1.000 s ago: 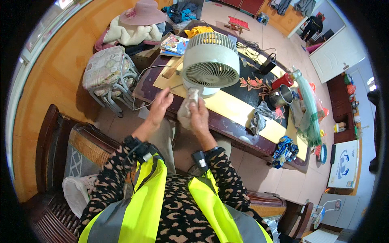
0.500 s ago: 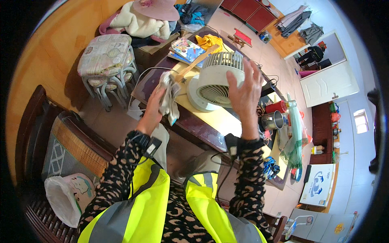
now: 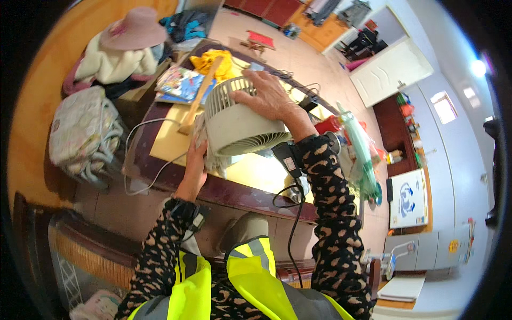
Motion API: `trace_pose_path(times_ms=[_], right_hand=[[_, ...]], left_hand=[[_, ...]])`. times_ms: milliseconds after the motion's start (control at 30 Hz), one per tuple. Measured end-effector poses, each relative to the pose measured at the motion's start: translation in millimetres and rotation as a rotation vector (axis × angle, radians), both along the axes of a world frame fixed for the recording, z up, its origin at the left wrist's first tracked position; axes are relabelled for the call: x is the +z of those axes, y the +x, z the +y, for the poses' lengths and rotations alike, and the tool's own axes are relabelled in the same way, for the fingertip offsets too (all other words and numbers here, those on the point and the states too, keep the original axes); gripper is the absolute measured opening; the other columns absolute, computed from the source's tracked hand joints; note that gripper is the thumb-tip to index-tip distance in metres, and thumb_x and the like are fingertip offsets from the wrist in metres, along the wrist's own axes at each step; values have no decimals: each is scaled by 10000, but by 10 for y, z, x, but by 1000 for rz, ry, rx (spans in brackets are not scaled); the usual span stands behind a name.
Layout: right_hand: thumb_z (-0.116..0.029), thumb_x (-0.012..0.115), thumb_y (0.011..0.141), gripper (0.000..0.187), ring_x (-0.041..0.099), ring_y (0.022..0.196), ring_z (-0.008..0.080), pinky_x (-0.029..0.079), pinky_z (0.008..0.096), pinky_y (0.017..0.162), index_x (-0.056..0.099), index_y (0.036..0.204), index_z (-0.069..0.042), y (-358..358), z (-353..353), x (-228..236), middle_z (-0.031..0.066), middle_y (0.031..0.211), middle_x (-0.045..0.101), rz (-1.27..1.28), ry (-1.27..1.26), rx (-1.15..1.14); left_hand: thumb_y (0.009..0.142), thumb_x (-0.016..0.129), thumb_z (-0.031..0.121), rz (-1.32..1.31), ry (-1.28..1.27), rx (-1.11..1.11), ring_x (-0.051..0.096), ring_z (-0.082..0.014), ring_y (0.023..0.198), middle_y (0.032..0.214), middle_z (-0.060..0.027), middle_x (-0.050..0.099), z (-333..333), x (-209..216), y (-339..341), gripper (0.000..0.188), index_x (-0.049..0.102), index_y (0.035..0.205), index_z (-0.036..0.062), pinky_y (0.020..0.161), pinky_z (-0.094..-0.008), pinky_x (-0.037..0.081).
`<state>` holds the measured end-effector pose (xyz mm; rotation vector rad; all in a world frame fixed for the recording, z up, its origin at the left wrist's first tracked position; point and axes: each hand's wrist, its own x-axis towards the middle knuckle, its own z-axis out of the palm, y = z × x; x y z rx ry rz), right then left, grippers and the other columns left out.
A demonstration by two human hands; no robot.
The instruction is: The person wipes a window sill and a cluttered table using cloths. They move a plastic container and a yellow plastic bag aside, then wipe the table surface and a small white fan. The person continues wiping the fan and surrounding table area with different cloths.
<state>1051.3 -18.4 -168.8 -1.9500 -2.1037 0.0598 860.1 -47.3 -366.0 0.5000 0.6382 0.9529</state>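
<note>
A white desk fan (image 3: 234, 130) is in front of me over the table, its round head large in view and its base mostly hidden. My right hand (image 3: 269, 98) lies over the top of the head, thumb and fingers gripping the slatted housing. Closed round a greyish-white rag (image 3: 200, 130), my left hand (image 3: 195, 166) presses it to the fan's left side. Part of the rag hangs below the fan head. Just behind the rag, a flat wooden stick (image 3: 201, 96) leans up past the fan.
Books (image 3: 178, 82) and a yellow cloth (image 3: 213, 63) lie at the table's far left. A white cord (image 3: 140, 127) loops over its left edge. Right of the fan are a red container (image 3: 328, 125) and a green net bag (image 3: 362, 160). Covered stools (image 3: 85, 128) stand left.
My left hand has brought the rag against the fan's side. My right hand has moved onto the top of the fan head and grips it. The view has shifted right.
</note>
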Motion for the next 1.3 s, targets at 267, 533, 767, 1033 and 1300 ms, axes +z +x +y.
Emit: trace_pose_path(times_ms=[267, 533, 767, 1033, 1300], right_hand=[[-528, 730, 760, 714, 366, 1371, 371, 289, 490, 1136, 564, 1338, -142, 460, -468, 300, 169, 1461, 443, -19, -156, 326], [-560, 702, 791, 700, 378, 1345, 435, 331, 546, 1088, 546, 1331, -144, 253, -714, 74, 185, 1443, 454, -175, 63, 143], [-529, 714, 768, 683, 382, 1333, 454, 343, 564, 1070, 553, 1292, -121, 303, -764, 183, 182, 1420, 463, -182, 17, 277], [-558, 709, 727, 731, 373, 1345, 457, 350, 601, 1046, 550, 1295, -125, 322, -722, 161, 176, 1417, 459, -246, -27, 239], [-494, 724, 681, 714, 409, 1310, 463, 360, 589, 1040, 560, 1262, -114, 333, -693, 123, 177, 1394, 477, -257, -14, 203]], left_hand=[[993, 559, 139, -3, -70, -243, 568, -166, 1110, 1257, -78, 590, -808, -294, 219, 488, 405, 1439, 19, 952, -312, 460], [1013, 471, 158, -220, -30, -25, 589, -209, 1159, 1319, -112, 560, -697, -102, -645, 440, 404, 1423, 13, 984, -363, 498], [967, 551, 146, 380, 667, 42, 569, -241, 1186, 1313, -109, 575, 342, -154, -417, 409, 518, 1363, 51, 990, -356, 456], [881, 590, 109, 863, 1335, -281, 570, -397, 1128, 1246, -229, 579, 794, -552, 606, 419, 570, 1299, 103, 954, -442, 463], [910, 560, 203, 752, 1468, -824, 626, -398, 1012, 1150, -209, 631, 1485, -432, 1408, 284, 625, 1185, 168, 832, -449, 498]])
